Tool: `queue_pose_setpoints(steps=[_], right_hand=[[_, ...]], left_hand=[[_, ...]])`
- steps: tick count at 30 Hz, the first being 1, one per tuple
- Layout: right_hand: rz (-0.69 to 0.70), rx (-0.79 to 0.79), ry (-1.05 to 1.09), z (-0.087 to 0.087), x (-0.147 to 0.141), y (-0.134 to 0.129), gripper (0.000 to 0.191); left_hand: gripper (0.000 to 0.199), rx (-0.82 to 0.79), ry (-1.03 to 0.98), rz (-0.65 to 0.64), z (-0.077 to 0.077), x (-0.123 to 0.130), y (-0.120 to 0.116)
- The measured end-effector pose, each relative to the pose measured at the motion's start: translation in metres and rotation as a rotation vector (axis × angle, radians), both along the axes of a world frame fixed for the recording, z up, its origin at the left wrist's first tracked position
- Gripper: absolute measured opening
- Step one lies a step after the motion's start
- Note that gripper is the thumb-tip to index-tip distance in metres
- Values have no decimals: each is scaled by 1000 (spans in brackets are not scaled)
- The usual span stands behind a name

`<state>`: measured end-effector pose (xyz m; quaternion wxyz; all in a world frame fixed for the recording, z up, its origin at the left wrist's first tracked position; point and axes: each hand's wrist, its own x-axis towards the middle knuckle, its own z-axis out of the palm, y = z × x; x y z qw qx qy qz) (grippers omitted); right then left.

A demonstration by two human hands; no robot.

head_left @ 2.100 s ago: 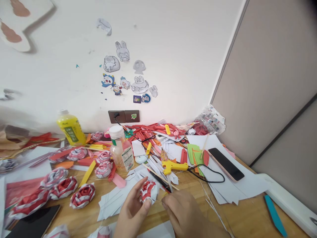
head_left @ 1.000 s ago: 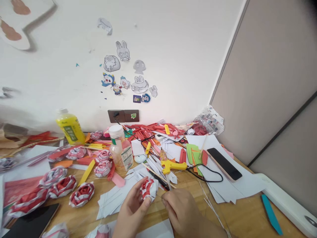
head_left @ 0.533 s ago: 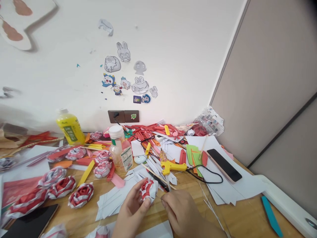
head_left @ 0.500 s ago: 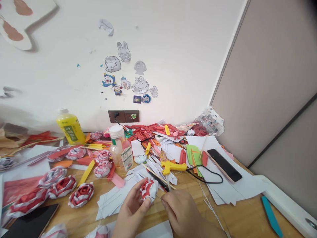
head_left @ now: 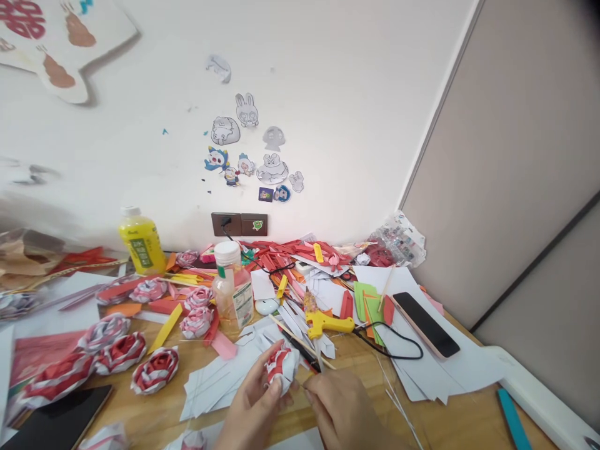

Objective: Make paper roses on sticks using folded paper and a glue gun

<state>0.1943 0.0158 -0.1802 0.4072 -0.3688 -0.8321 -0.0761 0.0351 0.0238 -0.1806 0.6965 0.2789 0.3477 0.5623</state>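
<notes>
A red-and-white paper rose (head_left: pixel 282 365) is held between the thumb and fingers of my left hand (head_left: pixel 255 400). Close to its right side, my right hand (head_left: pixel 344 406) is closed in a pinch. Whatever sits between those right fingertips is too small and blurred to make out. Just behind the hands lie a black pen (head_left: pixel 304 351) and a thin wooden stick (head_left: pixel 293 331). A yellow hot glue gun (head_left: pixel 330 323) rests beyond them on the paper scraps. White paper strips (head_left: pixel 210 384) spread out to the left of my left hand.
Several finished paper roses (head_left: pixel 154 370) sit on the left. A clear jar (head_left: pixel 232 290) and a yellow drink bottle (head_left: pixel 143 244) stand near the wall. Phones lie on both sides, one a pink-edged phone (head_left: pixel 426 325). A black cord (head_left: pixel 407 356) loops right of the glue gun.
The camera view has shifted up and slightly left, so the wall and desk items sit lower and farther right. Both hands keep nearly the same pose around the rose.
</notes>
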Motion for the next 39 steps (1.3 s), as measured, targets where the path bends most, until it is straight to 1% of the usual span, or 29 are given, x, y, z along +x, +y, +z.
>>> queue_pose_setpoints(steps=[3, 6, 8, 10, 12, 13, 16, 18, 21, 24, 26, 28, 31, 35, 39], right_hand=[[47, 17, 47, 2, -2, 0, 32], [86, -37, 111, 5, -5, -2, 30], [135, -109, 175, 6, -8, -3, 29], [200, -219, 254, 6, -10, -4, 30], [248, -333, 302, 5, -12, -4, 31], [258, -359, 299, 4, -12, -4, 32], [219, -306, 235, 4, -9, -2, 33], [157, -256, 224, 7, -4, -1, 31], [103, -257, 298, 16, 2, -1, 24], [146, -211, 330, 25, 4, -2, 20], [191, -171, 280, 28, 4, -4, 25], [204, -158, 230, 30, 3, -6, 28], [195, -173, 238, 29, 3, -7, 25], [208, -221, 310, 27, 2, -6, 15], [216, -312, 327, 29, 2, -4, 22]], left_hand=[[53, 6, -54, -66, 0, -1, 1], [49, 40, -63, -117, 2, 0, 0], [51, 60, -71, -143, 2, 0, -2], [55, 71, -71, -126, -1, 1, -3], [59, 82, -46, -61, -5, 1, -2], [61, 93, -29, -22, -6, 0, -1], [60, 118, 3, 44, -6, -3, 1], [55, 124, 4, 36, 0, -6, 1], [49, 101, -6, -60, 13, -8, -4], [40, 68, -32, -169, 21, -5, -11], [37, 58, -33, -220, 21, -3, -13], [37, 50, -10, -264, 19, -1, -14], [41, 48, 60, -298, 18, -1, -11], [44, 33, 146, -318, 17, -1, -10], [45, 23, 209, -349, 13, -1, -8]])
